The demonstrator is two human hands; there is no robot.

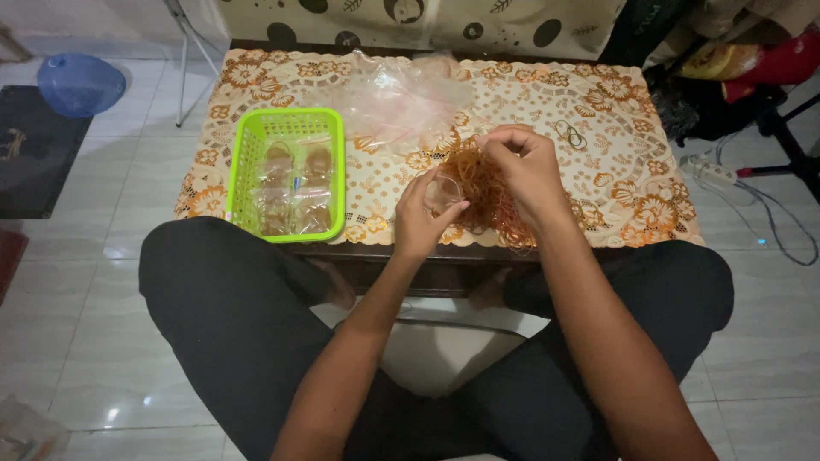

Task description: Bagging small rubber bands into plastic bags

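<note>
White floor tiles all around, and right in the middle a low table [598, 94] under an orange floral lace cloth, with the person seated at its near edge, knees in dark trousers spread to either side. Both forearms come up from the bottom of the view and angle inward, meeting over the front of the table.

Left hand [424, 220] first: wrist bent upward, fingers curled in, thumb and fingertips pinched together on a small clear plastic bag [444, 193], holding it just above the cloth. Right hand [528, 169] sits a touch higher and further forward, knuckles up, fingers bunched down and closed on a tangle of brown rubber bands [485, 189]. That pile lies on the cloth between the two hands and spills toward the table's front edge, under the right wrist. The two hands are nearly touching over the little bag.

Off to the left, a lime-green plastic basket [241, 162] rests on the cloth, holding several small clear packets of bands. Behind the hands, a crumpled large clear plastic bag [397, 94] lies flat. A couple of loose bands [569, 133] sit alone, off to the right.
</note>
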